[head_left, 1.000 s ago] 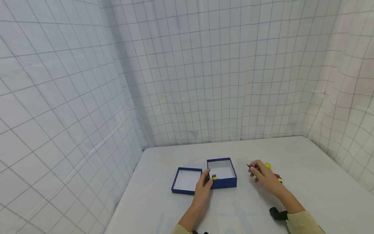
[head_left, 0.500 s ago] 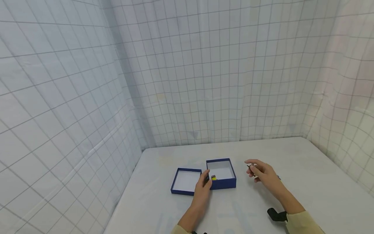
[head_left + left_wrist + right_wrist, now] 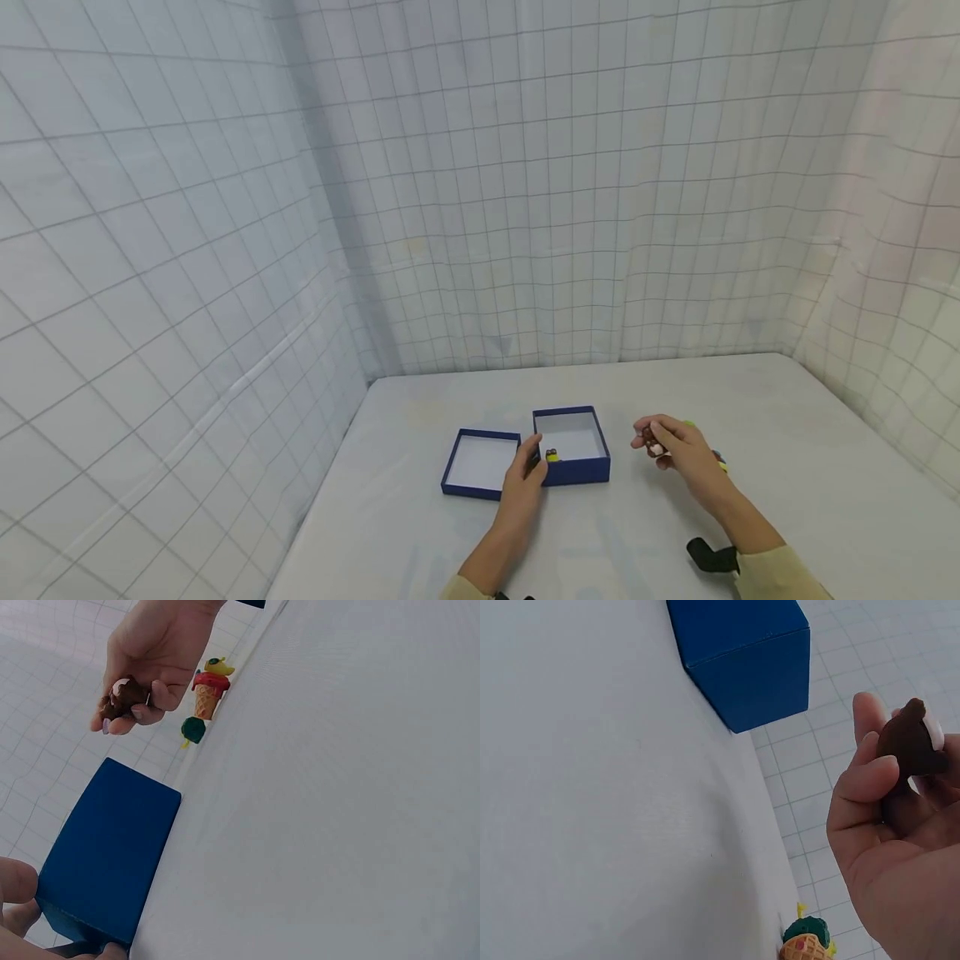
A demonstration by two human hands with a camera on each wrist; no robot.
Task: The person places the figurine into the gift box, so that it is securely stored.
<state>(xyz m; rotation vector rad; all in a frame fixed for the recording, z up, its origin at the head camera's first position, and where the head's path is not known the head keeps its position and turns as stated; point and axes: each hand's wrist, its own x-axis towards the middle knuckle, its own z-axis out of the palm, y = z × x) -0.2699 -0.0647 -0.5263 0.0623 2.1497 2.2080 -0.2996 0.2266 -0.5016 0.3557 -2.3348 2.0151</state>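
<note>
My left hand (image 3: pixel 520 492) touches the left side of an open blue box (image 3: pixel 576 473), with fingertips and thumb at its end in the left wrist view. Inside the box, a small yellow toy with a dark top (image 3: pixel 552 456) sits by the front left corner. To the right of the box, above the table, my right hand (image 3: pixel 686 457) holds a small brown figurine (image 3: pixel 911 746) with a pale patch. Its fingertips and thumb pinch it, and they cover part of its shape.
A blue-rimmed lid (image 3: pixel 471 492) lies left of the box, white inside up. Beyond my right hand are a waffle-cone toy with a red top (image 3: pixel 206 701), a yellow toy (image 3: pixel 217 667) and a green toy (image 3: pixel 193 730). Grid-patterned curtains surround the white table (image 3: pixel 420 550).
My right hand has turned the brown figurine, so its pale side now shows in the head view. The index finger, extended half a second ago, now bends round it. My left hand stays put.
</note>
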